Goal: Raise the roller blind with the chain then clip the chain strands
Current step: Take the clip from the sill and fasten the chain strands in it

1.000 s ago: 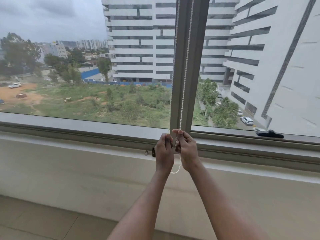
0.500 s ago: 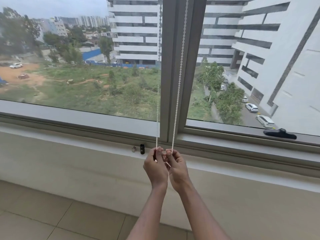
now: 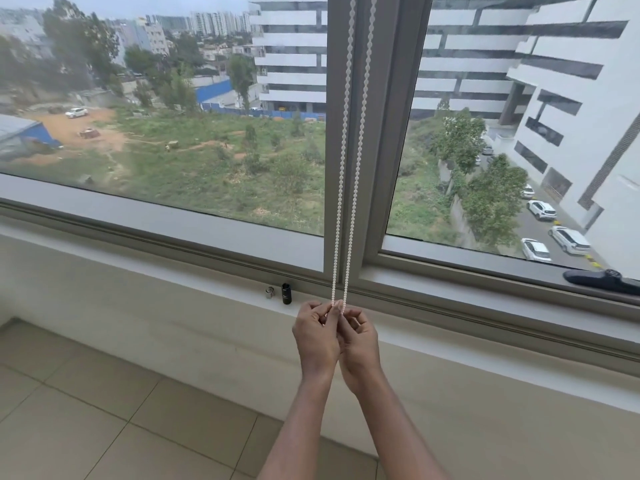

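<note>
Chain strands (image 3: 349, 188), a moment ago held slightly apart, now meet in front of the window post, pinched between my left grip (image 3: 317, 337) and right grip (image 3: 358, 341), ready for clipping.

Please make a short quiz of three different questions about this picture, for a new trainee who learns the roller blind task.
1. True or false: both hands pinch the bead chain where its strands come together.
2. Which item stands on the sill, left of the hands? A) small black cylinder B) red cup C) book
3. Fill in: the chain strands hang in front of the window ____.

Key:
1. True: left hand and right hand meet at the strands.
2. A, the black cylinder.
3. frame.
</note>
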Demonstrator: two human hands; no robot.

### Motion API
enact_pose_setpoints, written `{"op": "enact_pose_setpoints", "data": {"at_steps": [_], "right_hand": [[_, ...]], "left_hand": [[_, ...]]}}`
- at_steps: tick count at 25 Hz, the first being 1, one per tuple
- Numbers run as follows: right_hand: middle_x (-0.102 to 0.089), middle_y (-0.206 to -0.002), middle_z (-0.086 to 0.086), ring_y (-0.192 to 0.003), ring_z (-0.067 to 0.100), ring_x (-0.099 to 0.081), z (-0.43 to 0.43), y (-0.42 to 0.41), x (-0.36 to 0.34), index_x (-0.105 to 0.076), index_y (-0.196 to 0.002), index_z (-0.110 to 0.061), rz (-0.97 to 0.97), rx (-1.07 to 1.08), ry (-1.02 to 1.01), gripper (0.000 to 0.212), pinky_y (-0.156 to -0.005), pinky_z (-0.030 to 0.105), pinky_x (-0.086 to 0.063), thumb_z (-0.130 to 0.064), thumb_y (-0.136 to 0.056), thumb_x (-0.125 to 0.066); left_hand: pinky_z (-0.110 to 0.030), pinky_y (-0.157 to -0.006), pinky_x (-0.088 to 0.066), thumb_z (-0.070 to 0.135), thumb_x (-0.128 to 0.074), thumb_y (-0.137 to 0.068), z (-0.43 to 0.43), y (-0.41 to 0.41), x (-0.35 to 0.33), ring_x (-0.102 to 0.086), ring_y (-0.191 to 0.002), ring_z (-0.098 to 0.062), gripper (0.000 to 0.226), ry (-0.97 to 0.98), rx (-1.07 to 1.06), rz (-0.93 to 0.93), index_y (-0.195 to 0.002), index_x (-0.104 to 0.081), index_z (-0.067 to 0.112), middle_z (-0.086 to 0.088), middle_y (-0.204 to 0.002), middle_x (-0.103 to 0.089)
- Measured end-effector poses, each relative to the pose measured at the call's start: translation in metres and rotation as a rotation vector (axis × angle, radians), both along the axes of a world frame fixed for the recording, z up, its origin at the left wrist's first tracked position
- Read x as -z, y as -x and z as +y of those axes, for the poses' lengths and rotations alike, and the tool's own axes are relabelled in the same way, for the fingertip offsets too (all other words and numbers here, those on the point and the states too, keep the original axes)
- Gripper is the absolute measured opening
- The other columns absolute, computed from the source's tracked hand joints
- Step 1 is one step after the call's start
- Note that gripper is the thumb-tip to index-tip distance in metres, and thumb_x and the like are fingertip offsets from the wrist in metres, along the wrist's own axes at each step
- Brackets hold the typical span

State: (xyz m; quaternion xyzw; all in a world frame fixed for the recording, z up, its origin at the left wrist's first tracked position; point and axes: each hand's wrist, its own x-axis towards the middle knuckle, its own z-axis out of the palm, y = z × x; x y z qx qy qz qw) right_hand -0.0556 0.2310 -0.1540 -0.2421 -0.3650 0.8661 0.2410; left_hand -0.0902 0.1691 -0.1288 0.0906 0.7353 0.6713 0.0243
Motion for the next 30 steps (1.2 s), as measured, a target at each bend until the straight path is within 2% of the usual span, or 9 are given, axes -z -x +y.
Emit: {"op": "enact_pose_setpoints", "data": {"at_steps": [3, 5, 9, 14, 18, 23, 26, 28, 30], "right_hand": [[-0.065, -0.084, 0.009, -0.066, 0.014, -0.060, 0.005, 0.003, -0.006, -0.052, -0.095, -0.017, -0.004, -0.134, 0.148, 0.021, -0.055, 0.019, -0.053, -0.012, -0.093, -0.072], [-0.064, -0.081, 0.006, -0.067, 0.014, -0.055, 0.007, 0.009, -0.011, -0.052, -0.093, -0.019, -0.031, -0.200, 0.181, 0.024, -0.050, 0.018, -0.051, -0.019, -0.087, -0.075], [-0.074, -0.073, 0.002, -0.061, 0.009, -0.071, 0.009, 0.025, -0.015, -0.058, -0.098, -0.013, -0.048, -0.287, 0.198, 0.008, -0.054, 0.019, -0.057, -0.017, -0.103, -0.062], [-0.076, -0.101, 0.012, -0.088, 0.017, -0.078, 0.000, 0.045, 0.003, -0.060, -0.104, -0.007, 0.062, -0.273, 0.178, 0.008, -0.078, 0.024, -0.064, -0.010, -0.097, -0.064], [-0.078, -0.099, 0.013, -0.088, 0.017, -0.079, -0.027, 0.079, 0.011, -0.065, -0.100, -0.004, 0.110, -0.210, 0.097, 0.014, -0.077, 0.023, -0.063, -0.012, -0.090, -0.071], [-0.079, -0.093, 0.011, -0.087, 0.017, -0.079, -0.061, 0.128, 0.015, -0.069, -0.097, -0.003, 0.140, -0.203, 0.025, 0.006, -0.079, 0.022, -0.061, -0.003, -0.101, -0.064], [-0.075, -0.079, 0.006, -0.070, 0.011, -0.071, -0.081, 0.149, 0.033, -0.071, -0.094, 0.002, -0.033, -0.181, -0.267, 0.013, -0.069, 0.025, -0.057, -0.004, -0.103, -0.063], [-0.067, -0.066, 0.004, -0.059, 0.013, -0.061, -0.090, 0.160, 0.049, -0.072, -0.099, -0.002, -0.307, -0.092, -0.682, 0.009, -0.063, 0.033, -0.052, -0.005, -0.102, -0.063], [-0.067, -0.068, 0.006, -0.067, 0.025, -0.064, -0.096, 0.171, 0.058, -0.068, -0.122, -0.012, -0.561, -0.056, -0.985, 0.020, -0.068, 0.041, -0.053, -0.015, -0.102, -0.062]], "left_hand": [[-0.015, -0.055, -0.051, 0.014, -0.073, -0.102, -0.005, 0.007, -0.003, -0.065, -0.055, -0.005, 0.020, 0.061, 0.038, 0.054, -0.088, -0.081, 0.001, -0.009, -0.097, -0.065], [-0.021, -0.058, -0.053, 0.015, -0.068, -0.105, -0.008, 0.011, -0.005, -0.065, -0.056, -0.011, 0.024, 0.090, 0.064, 0.086, -0.086, -0.079, 0.004, -0.007, -0.096, -0.063], [-0.019, -0.072, -0.051, 0.012, -0.066, -0.105, -0.022, 0.024, -0.004, -0.065, -0.076, -0.011, 0.021, 0.177, 0.126, 0.188, -0.091, -0.081, 0.007, 0.001, -0.092, -0.063], [-0.008, -0.071, -0.044, 0.010, -0.072, -0.100, -0.035, 0.057, -0.011, -0.063, -0.075, 0.000, 0.018, 0.254, 0.153, 0.170, -0.085, -0.083, 0.008, 0.000, -0.086, -0.064], [-0.008, -0.073, -0.048, 0.009, -0.072, -0.100, -0.056, 0.089, -0.015, -0.068, -0.080, -0.008, 0.016, 0.266, 0.103, 0.140, -0.092, -0.086, 0.010, -0.006, -0.090, -0.068], [-0.005, -0.073, -0.049, 0.009, -0.073, -0.099, -0.086, 0.129, -0.021, -0.069, -0.079, -0.006, 0.015, 0.268, 0.007, 0.128, -0.096, -0.087, 0.011, -0.003, -0.092, -0.067], [-0.018, -0.078, -0.056, 0.005, -0.072, -0.099, -0.098, 0.151, -0.022, -0.072, -0.081, -0.009, 0.015, 0.253, -0.016, 0.110, -0.093, -0.086, 0.008, -0.002, -0.093, -0.072], [-0.011, -0.077, -0.052, 0.005, -0.073, -0.099, -0.105, 0.163, -0.022, -0.072, -0.082, -0.004, 0.015, 0.249, -0.013, 0.120, -0.091, -0.085, 0.008, -0.002, -0.093, -0.074], [-0.006, -0.077, -0.050, 0.007, -0.074, -0.099, -0.110, 0.171, -0.021, -0.071, -0.084, -0.001, 0.015, 0.249, 0.006, 0.132, -0.091, -0.085, 0.009, -0.004, -0.093, -0.075]]}}
